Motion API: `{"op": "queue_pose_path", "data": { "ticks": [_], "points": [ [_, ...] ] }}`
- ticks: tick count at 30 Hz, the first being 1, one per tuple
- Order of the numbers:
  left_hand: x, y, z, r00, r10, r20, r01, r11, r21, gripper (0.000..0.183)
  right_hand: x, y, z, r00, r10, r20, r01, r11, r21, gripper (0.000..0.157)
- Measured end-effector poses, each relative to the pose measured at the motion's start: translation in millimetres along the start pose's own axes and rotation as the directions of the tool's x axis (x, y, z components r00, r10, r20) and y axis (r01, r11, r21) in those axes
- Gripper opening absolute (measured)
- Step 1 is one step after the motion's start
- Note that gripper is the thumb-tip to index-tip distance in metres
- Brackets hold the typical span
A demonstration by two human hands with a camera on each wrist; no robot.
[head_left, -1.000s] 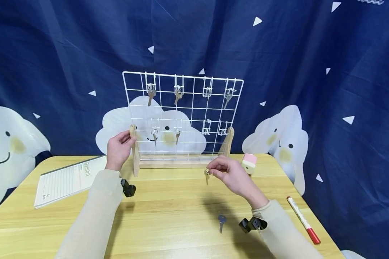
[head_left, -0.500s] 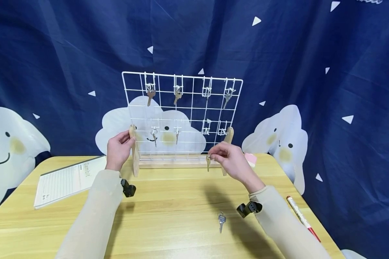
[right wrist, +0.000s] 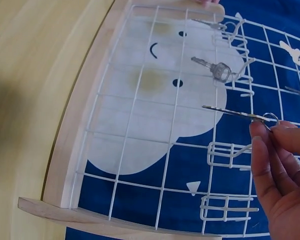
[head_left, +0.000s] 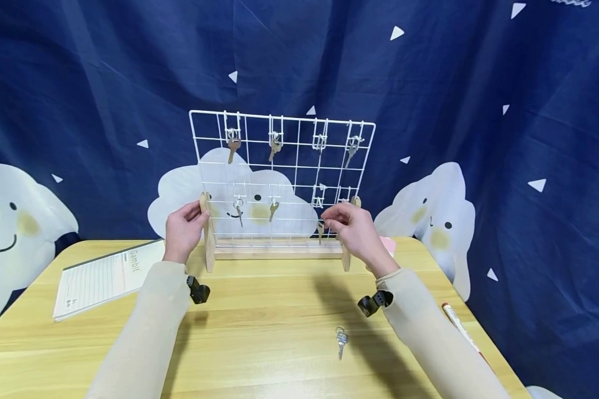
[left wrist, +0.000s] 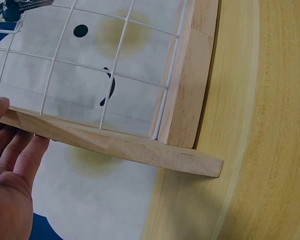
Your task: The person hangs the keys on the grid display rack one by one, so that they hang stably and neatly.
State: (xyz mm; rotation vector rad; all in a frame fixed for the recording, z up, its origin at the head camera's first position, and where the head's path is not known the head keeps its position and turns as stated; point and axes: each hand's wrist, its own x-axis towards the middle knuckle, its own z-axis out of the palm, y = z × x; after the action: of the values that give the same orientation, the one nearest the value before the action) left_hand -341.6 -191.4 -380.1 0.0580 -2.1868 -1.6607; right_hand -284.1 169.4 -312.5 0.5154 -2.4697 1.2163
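A white wire grid rack with a wooden base (head_left: 274, 252) stands on the table. My left hand (head_left: 182, 230) holds its left wooden post (left wrist: 110, 145), thumb on one side and fingers on the other. In my right hand (head_left: 354, 230) a brass-coloured key (head_left: 321, 231) is pinched by its ring (right wrist: 271, 118), in front of the grid's lower right. Close by are two lower-row hooks without keys, one of them a wire hook (right wrist: 225, 154). Several keys hang from other hooks, including a lower-row key (head_left: 273, 209). A silver key (head_left: 341, 343) with a ring lies on the table.
A notepad (head_left: 107, 277) lies at the table's left. The right forearm partly covers a red-and-white marker (head_left: 461, 327). Behind the right hand shows a bit of a pink block (head_left: 388, 244). A dark blue curtain (head_left: 429, 72) hangs behind the rack.
My right hand has risen and moved toward the lower right of the grid, carrying the brass-coloured key up from near the base. My left hand has stayed on the post.
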Motion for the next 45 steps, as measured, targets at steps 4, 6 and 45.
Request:
{"op": "queue_pose_path", "data": {
  "ticks": [4, 6, 45],
  "points": [
    [0.0, -0.9, 0.7, 1.000, 0.013, 0.000, -0.013, 1.000, -0.020, 0.042, 6, 2, 0.9, 1.000, 0.009, -0.018, -0.009, 1.000, 0.024, 0.008],
    [-0.2, -0.9, 0.9, 1.000, 0.017, 0.000, -0.017, 0.999, -0.028, 0.041, 9, 2, 1.4, 1.000, 0.007, -0.030, -0.006, 0.999, 0.044, 0.008],
    [0.3, -3.8, 1.6, 1.000, 0.000, -0.011, 0.000, 1.000, 0.001, 0.042, 9, 16, 10.7, 0.990, -0.040, -0.137, 0.032, 0.998, -0.056, 0.011]
  ]
}}
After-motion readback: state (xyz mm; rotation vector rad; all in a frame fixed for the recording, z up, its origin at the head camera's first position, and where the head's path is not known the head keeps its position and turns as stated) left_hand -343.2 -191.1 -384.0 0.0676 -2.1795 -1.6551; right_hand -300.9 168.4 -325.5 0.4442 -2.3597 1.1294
